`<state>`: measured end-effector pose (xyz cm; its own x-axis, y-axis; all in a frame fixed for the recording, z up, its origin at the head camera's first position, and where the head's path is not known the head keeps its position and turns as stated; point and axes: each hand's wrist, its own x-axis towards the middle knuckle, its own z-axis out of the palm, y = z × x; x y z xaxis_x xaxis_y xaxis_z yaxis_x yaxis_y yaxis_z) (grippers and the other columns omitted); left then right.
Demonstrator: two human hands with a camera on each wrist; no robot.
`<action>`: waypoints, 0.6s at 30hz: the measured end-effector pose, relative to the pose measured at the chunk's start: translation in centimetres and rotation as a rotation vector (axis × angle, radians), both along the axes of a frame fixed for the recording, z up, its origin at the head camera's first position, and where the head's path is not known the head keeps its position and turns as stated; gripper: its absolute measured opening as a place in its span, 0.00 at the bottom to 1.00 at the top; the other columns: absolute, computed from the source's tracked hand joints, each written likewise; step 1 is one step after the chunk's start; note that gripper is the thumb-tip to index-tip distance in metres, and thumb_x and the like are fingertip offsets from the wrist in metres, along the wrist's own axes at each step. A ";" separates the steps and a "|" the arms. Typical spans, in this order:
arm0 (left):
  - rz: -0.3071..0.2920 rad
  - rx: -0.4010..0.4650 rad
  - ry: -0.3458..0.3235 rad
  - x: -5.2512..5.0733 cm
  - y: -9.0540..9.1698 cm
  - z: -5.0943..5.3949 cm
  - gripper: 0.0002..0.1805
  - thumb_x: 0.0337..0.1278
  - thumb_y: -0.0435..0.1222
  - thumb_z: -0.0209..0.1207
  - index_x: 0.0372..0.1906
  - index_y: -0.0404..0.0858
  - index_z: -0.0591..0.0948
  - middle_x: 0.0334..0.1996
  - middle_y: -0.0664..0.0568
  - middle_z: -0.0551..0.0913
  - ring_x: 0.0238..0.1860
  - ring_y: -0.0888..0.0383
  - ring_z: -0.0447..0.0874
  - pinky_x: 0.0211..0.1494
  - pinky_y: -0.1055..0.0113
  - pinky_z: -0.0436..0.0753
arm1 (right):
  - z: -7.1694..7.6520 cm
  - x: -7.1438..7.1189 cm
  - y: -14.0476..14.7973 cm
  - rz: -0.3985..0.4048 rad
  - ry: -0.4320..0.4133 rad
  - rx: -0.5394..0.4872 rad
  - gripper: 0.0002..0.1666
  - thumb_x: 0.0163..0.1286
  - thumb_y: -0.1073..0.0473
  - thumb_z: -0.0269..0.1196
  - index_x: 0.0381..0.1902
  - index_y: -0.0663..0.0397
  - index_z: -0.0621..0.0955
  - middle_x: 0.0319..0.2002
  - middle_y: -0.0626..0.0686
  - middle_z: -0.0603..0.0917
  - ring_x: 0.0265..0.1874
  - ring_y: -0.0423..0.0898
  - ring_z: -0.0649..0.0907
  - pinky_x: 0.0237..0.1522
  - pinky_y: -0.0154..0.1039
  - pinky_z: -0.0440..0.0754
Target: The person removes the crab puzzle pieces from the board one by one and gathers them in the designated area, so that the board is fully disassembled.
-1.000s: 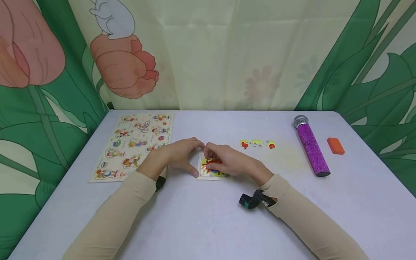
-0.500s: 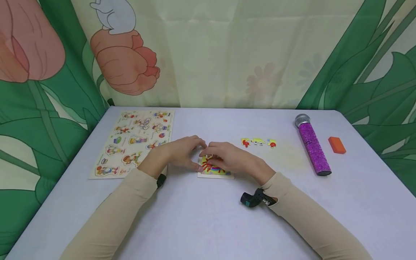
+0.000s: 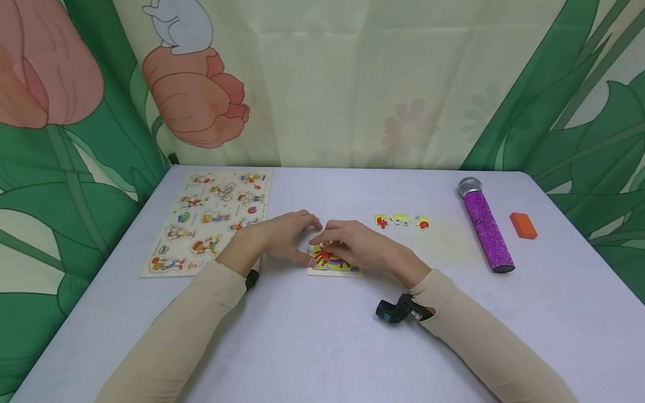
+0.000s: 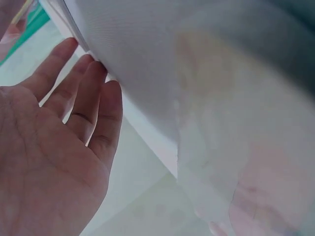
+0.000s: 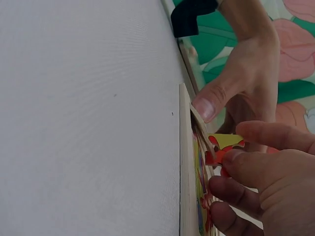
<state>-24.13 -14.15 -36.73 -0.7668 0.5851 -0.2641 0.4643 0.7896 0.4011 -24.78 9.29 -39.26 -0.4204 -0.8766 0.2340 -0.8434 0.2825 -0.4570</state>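
A small jigsaw puzzle board (image 3: 335,273) with a pale wooden rim lies at the table's middle. My right hand (image 3: 355,243) is over it, pinching a red-and-yellow puzzle piece (image 5: 227,140) between thumb and fingers. In the right wrist view the piece is tilted at the board's inner edge. My left hand (image 3: 284,238) stands at the board's left side, its thumb (image 5: 209,103) by the rim. Its fingers look gently bent and hold nothing, and their tips touch the white tabletop in the left wrist view. The board's upper part is hidden under my right hand.
Several loose puzzle pieces (image 3: 401,221) lie in a row behind my right hand. A large picture board (image 3: 209,224) covers the table's left side. At the right are a purple glittery microphone (image 3: 485,226) and an orange block (image 3: 523,225).
My right hand's fingers have shifted from a raised grip to a flatter one over the board's upper left. My left thumb has moved slightly to the right. The loose pieces stay in place.
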 end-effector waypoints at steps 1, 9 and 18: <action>0.000 -0.003 -0.001 0.0 0.0 0.1 0.44 0.53 0.55 0.74 0.71 0.43 0.71 0.70 0.50 0.71 0.73 0.49 0.67 0.77 0.51 0.66 | 0.0 0.0 0.0 0.003 0.005 0.003 0.18 0.73 0.68 0.62 0.58 0.50 0.85 0.44 0.47 0.83 0.39 0.39 0.79 0.45 0.34 0.81; 0.014 -0.025 -0.001 0.0 0.1 0.1 0.42 0.53 0.55 0.74 0.70 0.44 0.71 0.68 0.50 0.71 0.72 0.50 0.68 0.77 0.52 0.67 | 0.4 0.4 -0.2 -0.095 -0.093 0.026 0.18 0.74 0.65 0.62 0.59 0.47 0.84 0.43 0.44 0.83 0.37 0.39 0.79 0.43 0.34 0.81; 0.020 -0.035 -0.003 0.2 0.3 0.1 0.42 0.54 0.54 0.73 0.70 0.45 0.70 0.69 0.49 0.70 0.72 0.49 0.67 0.77 0.51 0.66 | 0.4 0.3 0.3 -0.046 -0.064 0.015 0.13 0.74 0.65 0.64 0.53 0.49 0.83 0.44 0.43 0.84 0.39 0.38 0.80 0.45 0.35 0.81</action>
